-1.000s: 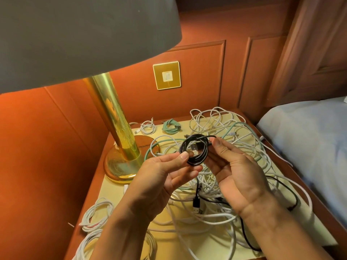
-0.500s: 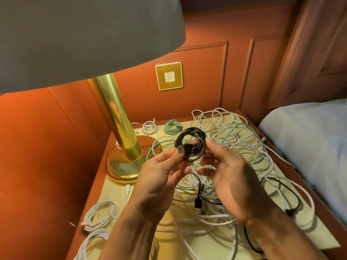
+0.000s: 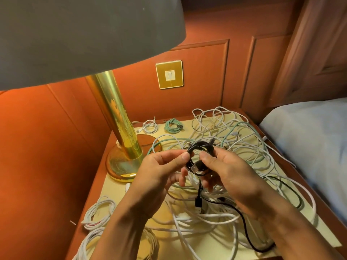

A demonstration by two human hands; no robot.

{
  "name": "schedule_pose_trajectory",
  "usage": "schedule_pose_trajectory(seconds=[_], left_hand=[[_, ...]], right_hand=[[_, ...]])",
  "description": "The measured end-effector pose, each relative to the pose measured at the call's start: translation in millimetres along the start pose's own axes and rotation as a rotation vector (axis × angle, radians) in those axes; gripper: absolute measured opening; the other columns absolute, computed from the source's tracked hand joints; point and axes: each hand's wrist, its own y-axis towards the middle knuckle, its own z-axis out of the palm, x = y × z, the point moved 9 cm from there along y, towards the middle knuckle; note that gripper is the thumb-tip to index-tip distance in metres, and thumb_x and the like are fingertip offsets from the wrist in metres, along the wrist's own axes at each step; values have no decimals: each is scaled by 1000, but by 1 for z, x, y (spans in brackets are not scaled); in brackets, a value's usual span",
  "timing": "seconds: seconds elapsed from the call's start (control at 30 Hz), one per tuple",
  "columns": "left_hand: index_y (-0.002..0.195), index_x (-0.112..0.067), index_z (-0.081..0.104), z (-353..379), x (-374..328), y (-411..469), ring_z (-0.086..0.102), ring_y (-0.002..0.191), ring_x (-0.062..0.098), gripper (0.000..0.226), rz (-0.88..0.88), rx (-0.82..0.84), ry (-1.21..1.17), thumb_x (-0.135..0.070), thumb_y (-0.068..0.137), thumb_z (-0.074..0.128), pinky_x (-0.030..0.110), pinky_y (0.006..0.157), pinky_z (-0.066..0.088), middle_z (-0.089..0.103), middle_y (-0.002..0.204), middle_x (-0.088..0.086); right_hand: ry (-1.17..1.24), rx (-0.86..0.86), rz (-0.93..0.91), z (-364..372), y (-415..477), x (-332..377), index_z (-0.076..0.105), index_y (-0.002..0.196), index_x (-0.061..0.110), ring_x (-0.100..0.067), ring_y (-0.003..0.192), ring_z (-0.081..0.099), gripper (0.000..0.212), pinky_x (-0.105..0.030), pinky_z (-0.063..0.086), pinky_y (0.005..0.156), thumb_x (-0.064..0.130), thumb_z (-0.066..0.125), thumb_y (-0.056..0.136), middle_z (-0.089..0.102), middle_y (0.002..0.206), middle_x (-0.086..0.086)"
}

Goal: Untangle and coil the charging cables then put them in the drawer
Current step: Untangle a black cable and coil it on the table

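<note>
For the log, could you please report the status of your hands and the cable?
Left grip and right grip pinch the black coil. Coil held above the tangled cables. Lamp base close on the left.

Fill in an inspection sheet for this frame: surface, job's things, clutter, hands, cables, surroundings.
surface: cream nightstand top, mostly covered by cables.
job's things: black coil held above the pile; small white coil and green coil at the rear; white coils front left; drawer not in view.
clutter: brass lamp at rear left.
hands: left hand and right hand both pinch the black coil.
cables: tangled pile of white and green cables; loose black cable runs through it.
surroundings: wood panelling, wall switch, bed on the right.
</note>
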Motion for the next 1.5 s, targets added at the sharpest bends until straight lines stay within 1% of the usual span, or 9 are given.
schedule_pose_trajectory(seconds=[0.13, 0.3, 0.43, 0.57, 0.67, 0.93, 1.13, 1.27, 1.5], left_hand=[[98, 2, 78, 5, -3, -2, 60, 71, 21, 20, 63, 11, 107, -13, 89, 68, 23, 57, 53, 72, 93, 22], [96, 2, 76, -4, 1, 1, 58, 61, 15, 17, 61, -110, 73, -6, 96, 61, 22, 54, 54, 71, 79, 11], [98, 4, 74, -11, 5, 4, 57, 59, 17, 18, 59, -185, 86, -5, 98, 59, 24, 56, 55, 70, 82, 14], [101, 6, 72, -16, 1, 5, 57, 62, 18, 19, 63, -198, 54, -5, 99, 57, 23, 56, 56, 69, 81, 14], [103, 5, 72, -14, -1, 4, 57, 66, 19, 19, 60, -179, 34, -6, 99, 57, 22, 56, 57, 71, 79, 12], [103, 0, 76, -12, -1, 1, 61, 78, 26, 17, 92, -175, 99, -8, 93, 65, 27, 58, 57, 72, 98, 28], [105, -9, 76, -13, -7, 0, 69, 76, 17, 15, 140, -167, 296, -6, 92, 68, 33, 66, 58, 78, 89, 10], [103, -10, 78, -14, -10, -2, 67, 73, 18, 15, 150, -168, 321, -6, 91, 70, 34, 67, 58, 77, 83, 9], [105, -8, 77, -15, -9, -2, 67, 73, 17, 17, 137, -183, 306, -7, 89, 72, 32, 65, 57, 78, 88, 11]], right_hand=[[-52, -30, -31, 1, 2, -3, 71, 107, 19, -15, 65, 57, 29, -33, 47, 61, 43, 67, 94, 73, 83, -2], [-125, -208, -117, -14, 3, 1, 72, 99, 21, -23, 60, 72, 4, -44, 57, 59, 20, 71, 95, 75, 79, -10], [-298, -204, -183, -12, 1, 7, 65, 93, 33, -17, 58, 71, 17, -40, 62, 67, 17, 64, 99, 75, 68, -2], [-319, -202, -206, -17, 2, 11, 64, 128, 22, -11, 63, 72, 30, -33, 60, 73, 17, 65, 98, 75, 69, -1], [-346, -218, -228, -22, 1, 15, 62, 134, 19, -10, 64, 71, 36, -36, 60, 77, 19, 65, 98, 74, 69, -1], [-235, -298, -228, -33, -3, 10, 68, 127, 21, -13, 68, 74, 43, -36, 63, 74, 24, 80, 86, 76, 86, 2], [-184, -278, -230, -34, -1, 8, 69, 112, 35, -13, 72, 74, 31, -40, 63, 77, 29, 81, 84, 77, 86, 5], [-182, -278, -212, -35, 1, 4, 70, 121, 26, -12, 72, 74, 37, -36, 62, 75, 28, 80, 85, 78, 88, 6], [-107, -265, -208, -37, 3, 3, 71, 101, 37, -15, 71, 74, 22, -28, 58, 67, 19, 77, 89, 78, 85, 7]])
